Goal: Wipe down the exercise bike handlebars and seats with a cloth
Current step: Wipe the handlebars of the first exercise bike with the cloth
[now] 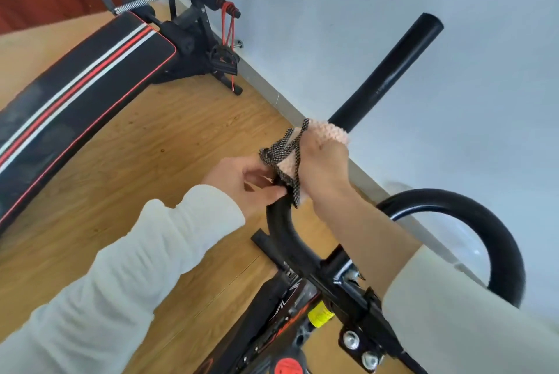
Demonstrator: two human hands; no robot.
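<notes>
The exercise bike's black left handlebar (390,71) rises from a bend toward the upper right. My right hand (323,165) grips this bar low down, with a pink fluffy cloth (329,133) with a black-and-white patterned edge wrapped round the bar under its fingers. My left hand (245,183) pinches the hanging corner of the cloth just left of the bar's bend. The curved right handlebar (490,222) loops at the right. No seat is in view.
The bike's frame and stem with bolts (351,340) sit at the bottom centre. A black sit-up bench with red and white stripes (78,95) lies on the wooden floor at left, with its stand and red cords (227,38) by the pale wall.
</notes>
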